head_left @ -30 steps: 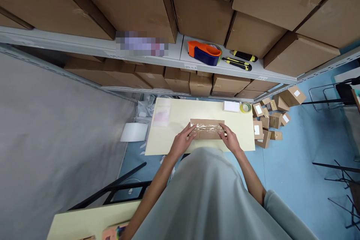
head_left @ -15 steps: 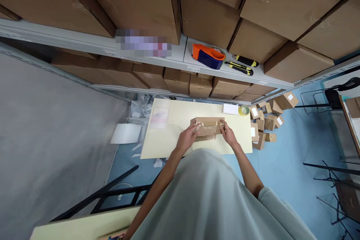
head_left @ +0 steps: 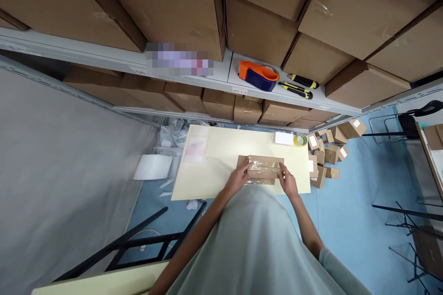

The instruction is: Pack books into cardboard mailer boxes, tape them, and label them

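The fingers of the left hand (head_left: pixel 238 179) held the left part of the small cardboard box (head_left: pixel 265 166), slightly parted, their tips on the taped face. The right hand (head_left: pixel 288 183) held the right end, with its fingers bent and the thumb close to them, so that the gap was narrow. How firmly each hand pressed, I cannot tell.

The box was between the two hands, above the near half of the pale table (head_left: pixel 218 147). Its long axis ran from left to right, across the body and roughly along the table's long edge. Neither hand was nearer, because both touched it. Whether its underside rested on the table could not be seen.

The box was oblong, of plain brown cardboard, and the clear tape on it was shiny and wrinkled. Farther on the table were a smooth white box (head_left: pixel 284 138) and, just beside it, a round yellowish tape roll (head_left: pixel 296 142). At the left lay a thin, pinkish sheet (head_left: pixel 196 145).

Beyond, the grey shelf (head_left: pixel 237 61) carried an orange and dark blue tape dispenser (head_left: pixel 259 77), yellow and black cutters (head_left: pixel 303 81) and large matt cartons (head_left: pixel 259 27).
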`<action>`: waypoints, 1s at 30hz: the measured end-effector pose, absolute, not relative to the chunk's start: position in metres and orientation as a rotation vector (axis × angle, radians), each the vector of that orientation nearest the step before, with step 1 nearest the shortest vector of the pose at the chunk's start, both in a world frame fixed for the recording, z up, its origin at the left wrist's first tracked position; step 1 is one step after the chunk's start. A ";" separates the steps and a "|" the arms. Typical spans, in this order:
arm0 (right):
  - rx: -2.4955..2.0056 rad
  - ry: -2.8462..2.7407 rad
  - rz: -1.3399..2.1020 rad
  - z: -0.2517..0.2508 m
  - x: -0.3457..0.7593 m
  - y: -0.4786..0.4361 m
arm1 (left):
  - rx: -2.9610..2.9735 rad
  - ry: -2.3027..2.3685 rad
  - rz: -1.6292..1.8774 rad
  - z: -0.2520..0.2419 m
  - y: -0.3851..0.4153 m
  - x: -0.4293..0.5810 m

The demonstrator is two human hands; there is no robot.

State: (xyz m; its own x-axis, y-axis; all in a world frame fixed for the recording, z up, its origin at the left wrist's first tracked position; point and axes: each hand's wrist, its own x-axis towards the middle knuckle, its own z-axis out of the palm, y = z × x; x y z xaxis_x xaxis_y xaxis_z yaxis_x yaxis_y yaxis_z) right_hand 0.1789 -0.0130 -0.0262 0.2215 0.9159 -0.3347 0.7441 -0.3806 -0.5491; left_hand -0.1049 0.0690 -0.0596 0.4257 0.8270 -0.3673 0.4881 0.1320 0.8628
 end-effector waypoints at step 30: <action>-2.183 -2.210 0.061 0.181 0.064 0.376 | 1.452 1.383 0.350 -0.058 0.068 -0.093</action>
